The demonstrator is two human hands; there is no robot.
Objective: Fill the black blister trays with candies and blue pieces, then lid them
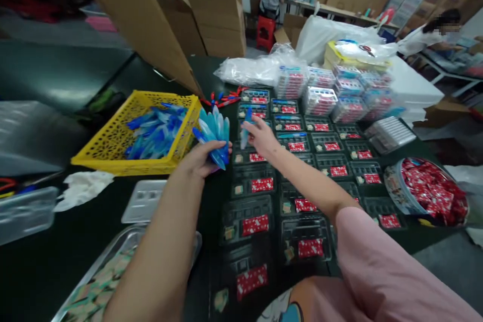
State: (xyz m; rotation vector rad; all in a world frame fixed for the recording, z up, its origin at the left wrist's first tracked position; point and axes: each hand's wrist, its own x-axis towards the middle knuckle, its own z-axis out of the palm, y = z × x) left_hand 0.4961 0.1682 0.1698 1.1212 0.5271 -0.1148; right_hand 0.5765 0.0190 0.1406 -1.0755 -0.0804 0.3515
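Note:
My left hand (211, 156) is wrapped round a fanned bunch of blue and light-blue pieces (216, 128), near the right side of a yellow basket (90, 147) that holds more of them. Between the fingers of my right hand (257, 133) is one blue piece (246, 131), upright over the clear trays. Rows of these clear plastic trays (247, 173) lie on the dark table, many with a red patterned packet (262, 184) and a small pale piece (239, 189). Some upper trays also hold blue pieces.
Stacks of filled trays (320, 100) stand at the back right. A round tub (400, 191) of red packets is at the right, a metal tray (94, 266) of pale pieces at lower left. Red and blue pens (226, 98) lie behind. Two people are in the background.

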